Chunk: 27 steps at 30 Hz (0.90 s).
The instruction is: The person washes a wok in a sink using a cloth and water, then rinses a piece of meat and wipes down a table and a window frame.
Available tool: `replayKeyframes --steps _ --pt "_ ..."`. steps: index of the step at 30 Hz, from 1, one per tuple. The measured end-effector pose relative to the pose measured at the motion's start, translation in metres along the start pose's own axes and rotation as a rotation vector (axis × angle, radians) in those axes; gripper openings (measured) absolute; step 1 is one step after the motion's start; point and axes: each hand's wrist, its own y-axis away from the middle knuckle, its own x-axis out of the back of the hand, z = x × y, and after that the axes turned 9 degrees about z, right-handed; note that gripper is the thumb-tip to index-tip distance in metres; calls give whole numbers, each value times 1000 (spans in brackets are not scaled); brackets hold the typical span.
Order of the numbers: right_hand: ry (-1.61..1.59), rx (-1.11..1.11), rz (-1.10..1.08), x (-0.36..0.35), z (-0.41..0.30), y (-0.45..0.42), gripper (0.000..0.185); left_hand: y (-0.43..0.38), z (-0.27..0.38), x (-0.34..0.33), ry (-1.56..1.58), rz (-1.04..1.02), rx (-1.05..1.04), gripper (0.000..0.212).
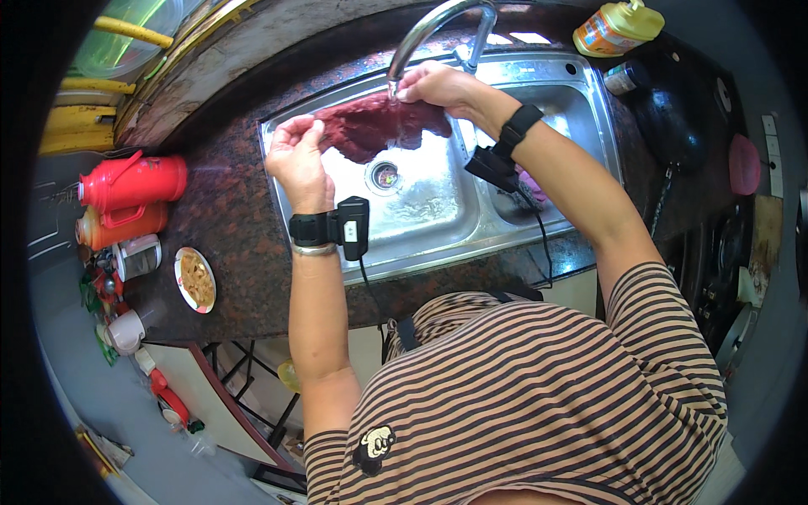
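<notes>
A wet dark red cloth point(369, 126) is stretched between my two hands over the left basin of a steel double sink point(435, 208). My left hand point(300, 154) pinches its left end near the basin's edge. At the upper right, my right hand point(442, 91) grips the cloth close below the spout. Water runs from the curved chrome faucet point(420, 35) onto the middle of the cloth. Beneath it, the drain point(384, 177) shows small scraps inside.
To the left stand a red thermos jug point(136, 180) and a plate of food point(195, 281). A yellow bottle point(617, 28) and a black wok point(669, 120) are on the right. Purple material point(530, 183) lies in the right basin. Cables hang from both wrist straps.
</notes>
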Motion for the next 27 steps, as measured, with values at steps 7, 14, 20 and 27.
replayKeyframes --steps 7,14,20,27 --pt "-332 72 -78 -25 5 -11 18 -2 -23 14 -246 109 -24 16" --pt "11 267 -117 -50 38 32 42 42 -56 -46 372 -326 799 50" --pt "-117 148 50 6 61 81 48 31 -97 -40 216 -48 812 25" --pt "87 42 324 51 66 96 32 43 -65 -67 -43 -309 617 28"
